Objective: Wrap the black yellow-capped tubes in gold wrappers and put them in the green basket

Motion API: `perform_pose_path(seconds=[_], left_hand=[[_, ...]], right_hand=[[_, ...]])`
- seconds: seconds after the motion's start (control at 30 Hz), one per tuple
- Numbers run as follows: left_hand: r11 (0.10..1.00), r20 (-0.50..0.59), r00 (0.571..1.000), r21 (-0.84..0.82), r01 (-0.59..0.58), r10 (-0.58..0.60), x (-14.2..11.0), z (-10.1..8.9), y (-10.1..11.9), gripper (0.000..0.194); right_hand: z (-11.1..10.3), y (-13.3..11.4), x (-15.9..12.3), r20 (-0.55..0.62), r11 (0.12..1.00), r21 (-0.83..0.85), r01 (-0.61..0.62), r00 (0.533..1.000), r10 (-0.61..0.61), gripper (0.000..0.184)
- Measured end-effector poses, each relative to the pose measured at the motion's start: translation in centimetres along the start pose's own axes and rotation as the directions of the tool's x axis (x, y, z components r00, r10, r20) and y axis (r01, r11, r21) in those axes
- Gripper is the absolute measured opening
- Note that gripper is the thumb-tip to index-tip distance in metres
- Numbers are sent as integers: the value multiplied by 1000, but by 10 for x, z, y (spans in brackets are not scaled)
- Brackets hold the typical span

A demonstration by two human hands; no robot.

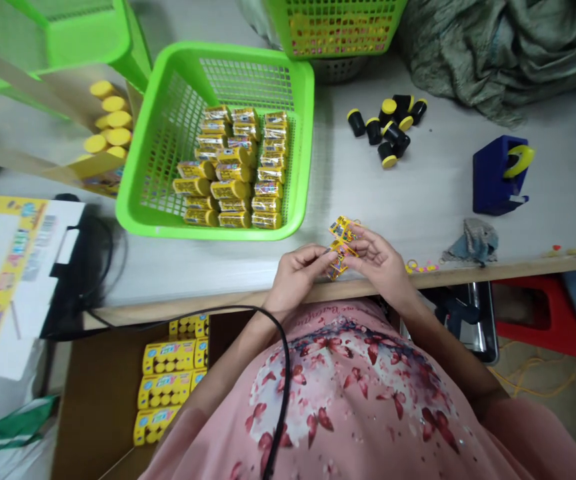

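Both my hands meet near the front edge of the table, over a printed yellow wrapper. My left hand pinches the wrapper from the left between thumb and fingers. From the right, my right hand grips it with closed fingertips. A second yellow printed piece lies just beyond the fingertips, partly under my right hand; whether the two pieces are joined I cannot tell. Up and to the left stands a green basket with several yellow wrapped tubs in stacked rows.
Black tubs with yellow lids lie loose further back. A blue tape dispenser and a grey rag are on the right. Another green basket stands behind. A black cable crosses the table's front edge. Yellow boxes sit below.
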State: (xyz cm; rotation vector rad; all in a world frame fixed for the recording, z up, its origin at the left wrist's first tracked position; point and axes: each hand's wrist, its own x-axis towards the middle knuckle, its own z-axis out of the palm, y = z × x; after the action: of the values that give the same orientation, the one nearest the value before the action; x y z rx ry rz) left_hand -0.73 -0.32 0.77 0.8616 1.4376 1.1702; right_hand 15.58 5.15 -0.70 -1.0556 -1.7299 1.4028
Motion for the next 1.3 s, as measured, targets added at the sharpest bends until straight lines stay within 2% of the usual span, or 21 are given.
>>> perform_pose_path(seconds=[0.07, 0.13, 0.3, 0.4, 0.5, 0.57, 0.63, 0.7, 0.77, 0.83, 0.9, 0.97, 1.03, 1.13, 1.2, 1.23, 1.3], left_hand=[[997, -13, 999, -63, 45, -46, 0, 4, 3, 29], [998, -20, 999, -45, 36, -37, 1, 6, 4, 30], [991, 40, 995, 97, -94, 90, 7, 16, 12, 27], [982, 136, 981, 115, -151, 135, 17, 32, 18, 32], [948, 304, 936, 200, -248, 181, 31, 49, 18, 29], [858, 304, 907, 336, -388, 291, 42, 57, 16, 26], [730, 265, 885, 501, -465, 383, 51, 62, 13, 25], [631, 260, 877, 614, -474, 405, 57, 63, 11, 27], [611, 269, 881, 640, -466, 390, 60, 63, 12, 26], [667, 294, 889, 587, -458, 351, 59, 63, 15, 26], [770, 344, 897, 479, -421, 277, 57, 62, 18, 29], [892, 353, 918, 337, -303, 179, 55, 59, 21, 34], [974, 303, 950, 183, -131, 71, 54, 54, 23, 34], [997, 222, 973, -24, 67, -61, 53, 44, 24, 32], [981, 197, 973, -124, 149, -123, 52, 37, 24, 31], [969, 183, 971, -164, 182, -152, 52, 35, 23, 31], [946, 147, 968, -225, 234, -204, 51, 32, 22, 33]], right_hand=[[0, 1, 3, -6, 981, 152, -119, 993, 121, 33], [-4, 2, 3, -51, 971, 179, -161, 984, 173, 26], [-31, 0, -1, -289, 975, 145, -168, 935, 204, 20], [-43, 0, -9, -334, 977, 141, -158, 922, 197, 21], [-48, 6, -16, -322, 993, -4, -117, 940, 109, 22], [-53, 14, -16, -342, 971, -227, -73, 940, -9, 23], [-60, 22, -14, -333, 871, -487, -57, 934, -125, 23], [-68, 27, -10, -292, 755, -654, -48, 937, -194, 22], [-73, 27, -7, -264, 734, -679, -9, 936, -232, 22], [-73, 22, -5, -254, 788, -612, 58, 930, -266, 25], [-69, 16, -3, -248, 856, -504, 117, 929, -274, 25], [-63, 10, 0, -237, 921, -367, 128, 945, -226, 22], [-59, 7, 4, -191, 984, -163, 78, 976, -109, 22], [-55, 4, 15, -47, 993, 100, -64, 997, 69, 33], [-56, 2, 30, -34, 990, 101, -99, 994, 103, 36], [-57, 1, 41, -85, 996, 37, -84, 993, 87, 35], [-59, 1, 71, -231, 979, -200, -43, 973, -5, 29]])
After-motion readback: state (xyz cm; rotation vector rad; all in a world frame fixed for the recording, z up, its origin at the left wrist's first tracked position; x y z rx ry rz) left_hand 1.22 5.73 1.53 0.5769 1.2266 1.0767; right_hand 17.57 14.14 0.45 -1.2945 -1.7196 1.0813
